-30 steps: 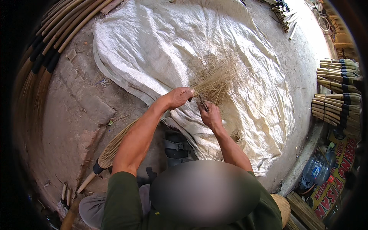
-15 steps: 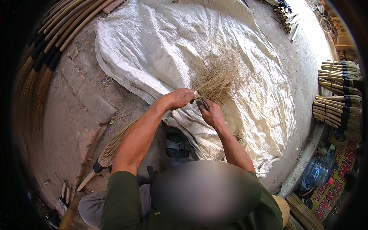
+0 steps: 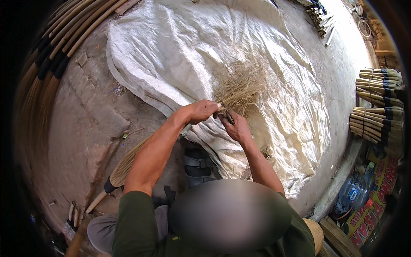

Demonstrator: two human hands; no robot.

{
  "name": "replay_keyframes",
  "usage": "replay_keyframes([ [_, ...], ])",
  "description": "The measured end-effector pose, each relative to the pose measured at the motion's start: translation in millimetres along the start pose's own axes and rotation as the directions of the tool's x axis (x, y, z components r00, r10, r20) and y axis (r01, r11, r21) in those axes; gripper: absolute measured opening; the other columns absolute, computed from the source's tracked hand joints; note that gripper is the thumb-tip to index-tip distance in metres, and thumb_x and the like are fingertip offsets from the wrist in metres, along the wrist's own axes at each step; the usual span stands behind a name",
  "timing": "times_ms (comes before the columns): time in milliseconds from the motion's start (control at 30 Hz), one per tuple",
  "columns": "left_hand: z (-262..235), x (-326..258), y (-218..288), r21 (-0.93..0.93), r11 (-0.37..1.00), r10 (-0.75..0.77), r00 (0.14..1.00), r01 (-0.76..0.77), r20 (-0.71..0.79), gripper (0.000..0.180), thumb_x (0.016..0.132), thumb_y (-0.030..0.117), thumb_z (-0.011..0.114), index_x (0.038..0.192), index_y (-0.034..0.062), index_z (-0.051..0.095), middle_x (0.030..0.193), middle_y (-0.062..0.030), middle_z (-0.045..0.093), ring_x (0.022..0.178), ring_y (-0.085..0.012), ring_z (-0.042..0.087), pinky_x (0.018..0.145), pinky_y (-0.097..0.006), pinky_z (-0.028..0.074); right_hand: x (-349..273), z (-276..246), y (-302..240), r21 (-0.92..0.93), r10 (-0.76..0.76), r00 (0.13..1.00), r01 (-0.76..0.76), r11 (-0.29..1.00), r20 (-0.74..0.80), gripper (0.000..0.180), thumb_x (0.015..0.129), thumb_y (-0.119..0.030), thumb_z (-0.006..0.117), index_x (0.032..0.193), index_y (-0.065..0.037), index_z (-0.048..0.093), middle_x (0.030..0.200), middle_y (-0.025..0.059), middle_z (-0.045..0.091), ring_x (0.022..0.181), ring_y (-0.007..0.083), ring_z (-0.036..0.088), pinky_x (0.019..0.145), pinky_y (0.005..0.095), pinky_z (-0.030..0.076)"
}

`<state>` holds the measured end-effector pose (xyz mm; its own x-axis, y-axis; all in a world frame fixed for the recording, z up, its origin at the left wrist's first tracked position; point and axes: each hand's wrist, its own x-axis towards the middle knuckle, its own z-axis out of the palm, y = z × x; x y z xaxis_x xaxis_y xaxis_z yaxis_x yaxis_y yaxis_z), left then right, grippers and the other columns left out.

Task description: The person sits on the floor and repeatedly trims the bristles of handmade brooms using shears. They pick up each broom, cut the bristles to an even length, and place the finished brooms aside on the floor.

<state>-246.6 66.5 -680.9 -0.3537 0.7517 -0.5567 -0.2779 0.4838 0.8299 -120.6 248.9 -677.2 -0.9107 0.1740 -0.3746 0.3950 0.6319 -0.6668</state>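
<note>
"Gripping what, that left hand?"
"Thin straw-coloured plant strands, fanning toward two o'clock over the wrinkled white woven sheet."
"And the right hand?"
"Curled round a small dark tool, just beside. At the hands' eight o'clock lies a black-collared straw broom."

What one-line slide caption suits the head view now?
Bare left hand grips thin straw-coloured strands; bare right hand holds a small dark tool above a crumpled white woven sheet.
</note>
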Motion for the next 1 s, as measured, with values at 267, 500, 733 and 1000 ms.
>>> replay_keyframes([
  [267,-4,-2,-1,-0.064,0.997,-0.039,0.999,0.039,0.008,0.046,0.105,0.047,0.045,0.091,0.0076,0.064,0.059,0.0051,0.037,0.055,-0.0087,0.033,0.049,-0.031,0.028,-14,10,22,0.045,0.168,0.979,-0.174,0.984,0.111,0.043,0.096,-0.046,0.065,0.099,-0.003,0.067,0.081,0.0237,0.066,0.076,0.0426,0.062,0.071,0.0488,0.048],
  [500,1,-4,6,-0.055,0.997,-0.057,0.997,0.06,0.05,0.047,0.105,0.047,0.045,0.091,0.0064,0.065,0.059,0.0054,0.037,0.054,-0.0088,0.035,0.048,-0.03,0.029,9,-8,12,0.018,-0.046,0.992,0.044,0.999,0.117,0.046,0.096,-0.049,0.061,0.105,-0.004,0.067,0.092,0.0229,0.068,0.087,0.0424,0.066,0.077,0.0476,0.051],
  [733,1,-9,10,0.046,0.998,0.038,0.999,-0.039,0.015,0.051,0.105,0.049,0.044,0.091,0.0052,0.065,0.062,0.0039,0.039,0.058,-0.0099,0.038,0.051,-0.031,0.033,-6,-18,12,-0.102,0.111,0.985,-0.099,0.99,0.129,0.044,0.096,-0.049,0.061,0.106,-0.007,0.069,0.088,0.0222,0.069,0.084,0.0436,0.066,0.076,0.0491,0.051],
  [1000,-1,-16,17,0.03,0.999,0.039,0.995,-0.036,-0.095,0.059,0.105,0.057,0.041,0.095,0.0039,0.065,0.063,-0.0003,0.044,0.061,-0.0107,0.045,0.055,-0.031,0.038,-5,4,24,0.041,0.01,1.0,-0.009,0.999,-0.013,0.04,0.096,-0.046,0.063,0.1,-0.007,0.072,0.092,0.0256,0.068,0.09,0.0487,0.064,0.075,0.053,0.051],
])
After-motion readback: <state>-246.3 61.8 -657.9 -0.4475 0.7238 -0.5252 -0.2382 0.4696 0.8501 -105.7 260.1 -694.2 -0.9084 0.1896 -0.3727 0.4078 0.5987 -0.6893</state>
